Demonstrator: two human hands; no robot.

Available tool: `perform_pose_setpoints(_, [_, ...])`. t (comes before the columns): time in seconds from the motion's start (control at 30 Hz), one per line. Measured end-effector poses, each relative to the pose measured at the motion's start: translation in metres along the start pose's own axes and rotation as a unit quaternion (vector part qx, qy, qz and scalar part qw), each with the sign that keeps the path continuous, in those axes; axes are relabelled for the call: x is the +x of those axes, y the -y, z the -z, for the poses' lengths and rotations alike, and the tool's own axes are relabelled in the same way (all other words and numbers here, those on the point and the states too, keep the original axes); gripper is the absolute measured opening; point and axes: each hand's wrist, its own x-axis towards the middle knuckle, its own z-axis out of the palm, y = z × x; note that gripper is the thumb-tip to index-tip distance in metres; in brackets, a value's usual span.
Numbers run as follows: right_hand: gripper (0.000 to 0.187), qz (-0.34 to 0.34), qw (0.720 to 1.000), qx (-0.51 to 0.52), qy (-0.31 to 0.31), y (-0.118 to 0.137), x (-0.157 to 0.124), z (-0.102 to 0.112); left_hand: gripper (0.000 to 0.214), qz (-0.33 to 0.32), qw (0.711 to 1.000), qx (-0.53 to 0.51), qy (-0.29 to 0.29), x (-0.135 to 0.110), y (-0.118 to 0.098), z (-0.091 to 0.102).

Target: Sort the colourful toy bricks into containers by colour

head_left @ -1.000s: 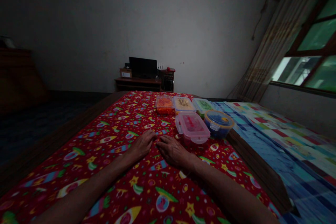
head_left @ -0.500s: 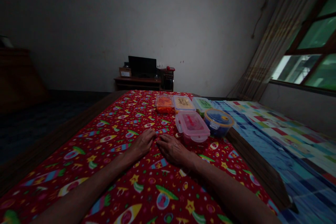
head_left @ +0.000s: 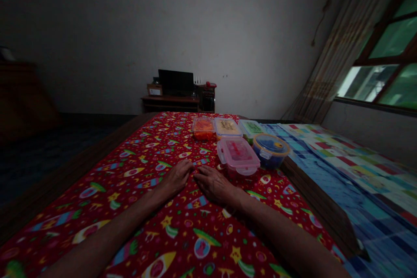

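Observation:
My left hand [head_left: 177, 176] lies palm down on the red patterned tablecloth [head_left: 156, 143], its fingers loosely bent and holding nothing. Just right of it, my right hand [head_left: 213, 183] rests on the same cloth, fingers lying relaxed and nothing in them. The fingertips of both hands come close together. Beyond my right hand stands a pink-lidded food container [head_left: 239, 154], the nearest thing to it but apart from it. A round container with a blue lid and orange rim [head_left: 271, 147] is on its right.
A back row holds a clear container of orange contents [head_left: 203, 129], a container with a pale yellow top [head_left: 228, 127] and one with a green top [head_left: 251, 128]. A bed with checked bedding [head_left: 355, 182] adjoins the right side. A monitor [head_left: 176, 81] stands by the far wall.

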Motion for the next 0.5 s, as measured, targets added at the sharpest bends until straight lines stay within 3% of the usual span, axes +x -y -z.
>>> perform_pose_setpoints(0.5, [0.016,0.002,1.0,0.009,-0.001,0.0013,0.0002,0.002,0.02,0.006,1.0,0.002,-0.003,0.0001,-0.0011,0.0009])
